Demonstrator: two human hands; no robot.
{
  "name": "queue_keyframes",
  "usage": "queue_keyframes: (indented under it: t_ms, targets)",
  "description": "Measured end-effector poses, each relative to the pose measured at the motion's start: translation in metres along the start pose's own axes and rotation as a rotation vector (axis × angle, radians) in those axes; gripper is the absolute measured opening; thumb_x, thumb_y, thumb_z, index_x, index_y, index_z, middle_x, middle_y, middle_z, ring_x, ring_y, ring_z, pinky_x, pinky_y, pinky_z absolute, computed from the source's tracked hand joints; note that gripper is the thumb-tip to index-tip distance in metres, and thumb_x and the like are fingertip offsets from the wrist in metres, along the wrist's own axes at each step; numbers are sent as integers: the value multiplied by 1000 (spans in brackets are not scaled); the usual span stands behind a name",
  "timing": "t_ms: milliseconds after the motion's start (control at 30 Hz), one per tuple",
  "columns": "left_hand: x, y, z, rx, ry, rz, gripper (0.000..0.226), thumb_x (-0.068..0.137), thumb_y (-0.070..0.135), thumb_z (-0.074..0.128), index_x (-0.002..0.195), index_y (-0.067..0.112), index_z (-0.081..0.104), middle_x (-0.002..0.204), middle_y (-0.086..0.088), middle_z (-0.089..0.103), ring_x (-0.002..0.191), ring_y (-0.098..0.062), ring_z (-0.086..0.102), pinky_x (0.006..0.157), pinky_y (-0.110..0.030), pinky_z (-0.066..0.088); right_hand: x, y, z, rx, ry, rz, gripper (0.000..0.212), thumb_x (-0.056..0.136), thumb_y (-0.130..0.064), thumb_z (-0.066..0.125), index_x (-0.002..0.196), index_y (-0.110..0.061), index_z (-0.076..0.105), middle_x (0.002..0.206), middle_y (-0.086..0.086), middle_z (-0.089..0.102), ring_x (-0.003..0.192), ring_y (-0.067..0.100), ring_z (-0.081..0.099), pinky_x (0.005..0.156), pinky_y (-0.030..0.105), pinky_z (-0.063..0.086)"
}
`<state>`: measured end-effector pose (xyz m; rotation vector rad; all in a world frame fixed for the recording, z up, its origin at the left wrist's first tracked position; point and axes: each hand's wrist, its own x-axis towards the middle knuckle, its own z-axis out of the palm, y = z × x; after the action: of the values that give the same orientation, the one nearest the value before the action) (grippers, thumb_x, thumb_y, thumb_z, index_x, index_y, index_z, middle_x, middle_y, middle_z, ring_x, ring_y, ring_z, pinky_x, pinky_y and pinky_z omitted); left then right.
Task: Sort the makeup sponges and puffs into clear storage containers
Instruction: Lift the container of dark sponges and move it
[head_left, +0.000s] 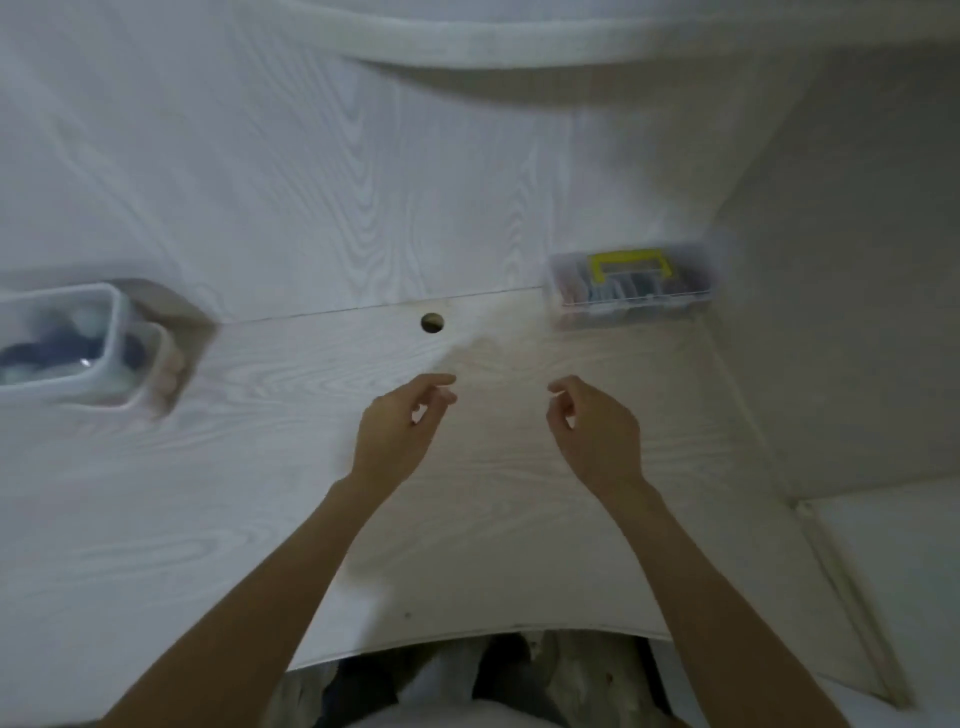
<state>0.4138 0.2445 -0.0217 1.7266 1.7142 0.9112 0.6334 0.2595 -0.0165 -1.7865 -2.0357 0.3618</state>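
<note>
Both grips loose and holding nothing: left hand (397, 428) and right hand (592, 431) hovering over mid worktop (260, 467), fingers lightly curled, thumb and forefinger tips near each other but nothing pinched between them. Hands apart, palms turned toward each other.

Clear tubs at far left edge: big tub (62, 338) with rounded corners, open top, holding blurred dark blue, pale blue and whitish rounded lumps, presumably sponges (31, 353) and puffs; can't tell count or exact shape. Small tub (150, 364) touching big tub's right side, something dark blue inside plus pale pinkish bits at its right wall; too blurred to name.

Clear lidded case (631, 286) with yellow handle (628, 265) at far right of worktop, against back panel, well apart from tubs. Contents smeared, mixed colours, unreadable.

Round cable hole (432, 322) in worktop near back edge, between tubs and case. White wood-grain back panel (311, 182) behind.
</note>
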Motion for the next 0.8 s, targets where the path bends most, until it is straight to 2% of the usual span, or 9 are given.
queue_keyframes:
  t_ms: [100, 233, 300, 367, 433, 500, 567, 667, 800]
  targets:
    - [-48, -63, -63, -159, 113, -226, 16, 94, 20, 52, 102, 20, 67, 82, 13, 70, 76, 0, 65, 69, -13, 49, -27, -73, 40, -62, -192, -45, 20, 91, -26, 50, 108, -21, 60, 92, -3, 68, 84, 17, 63, 70, 29, 48]
    - [-101, -154, -145, -197, 142, -502, 16, 93, 22, 54, 103, 17, 65, 84, 7, 70, 77, -10, 67, 77, -31, 52, -32, -167, 91, 192, -319, -3, 24, 92, -33, 52, 111, -21, 60, 103, -4, 65, 90, 12, 61, 72, 24, 42]
    - [-113, -195, -190, -211, 170, -649, 33, 91, 37, 56, 116, 15, 59, 98, -1, 68, 92, -18, 65, 85, -37, 50, -23, -218, 118, 361, -391, 6, 32, 92, -37, 52, 118, -19, 57, 115, -1, 61, 98, 14, 59, 79, 26, 44]
    - [-113, -229, -237, -276, 244, -760, 63, 84, 54, 56, 131, 14, 46, 117, -6, 61, 107, -24, 59, 96, -43, 45, -9, -272, 140, 555, -463, 93, 39, 92, -39, 53, 125, -20, 52, 125, 1, 55, 108, 17, 54, 89, 29, 43]
    - [-100, -249, -272, -372, 313, -773, 81, 78, 63, 54, 141, 17, 32, 134, -7, 50, 119, -25, 50, 104, -47, 38, 7, -311, 154, 741, -488, 236, 41, 92, -41, 51, 128, -23, 47, 132, 4, 49, 115, 18, 50, 95, 32, 42]
    - [-83, -265, -303, -464, 364, -727, 78, 83, 62, 51, 145, 23, 23, 145, -6, 38, 128, -24, 41, 109, -45, 32, 25, -348, 170, 825, -484, 320, 41, 94, -42, 46, 131, -24, 43, 136, 6, 44, 119, 20, 46, 101, 38, 41]
    - [-64, -272, -321, -510, 374, -681, 71, 87, 58, 47, 146, 28, 21, 150, -5, 31, 132, -22, 36, 110, -39, 29, 40, -374, 180, 846, -481, 367, 42, 95, -43, 41, 132, -22, 39, 132, 8, 45, 113, 21, 47, 99, 41, 42]
    - [-42, -282, -338, -535, 310, -633, 64, 90, 53, 46, 145, 28, 24, 149, -4, 31, 129, -20, 37, 104, -31, 30, 55, -404, 195, 908, -509, 493, 42, 94, -47, 41, 127, -20, 39, 117, 3, 46, 98, 19, 46, 85, 38, 44]
    - [-24, -294, -339, -579, 248, -635, 54, 94, 42, 46, 142, 23, 32, 137, -3, 46, 110, -14, 50, 84, -19, 39, 52, -415, 211, 956, -515, 587, 37, 92, -41, 51, 118, -20, 37, 113, 1, 45, 86, 14, 47, 81, 38, 43]
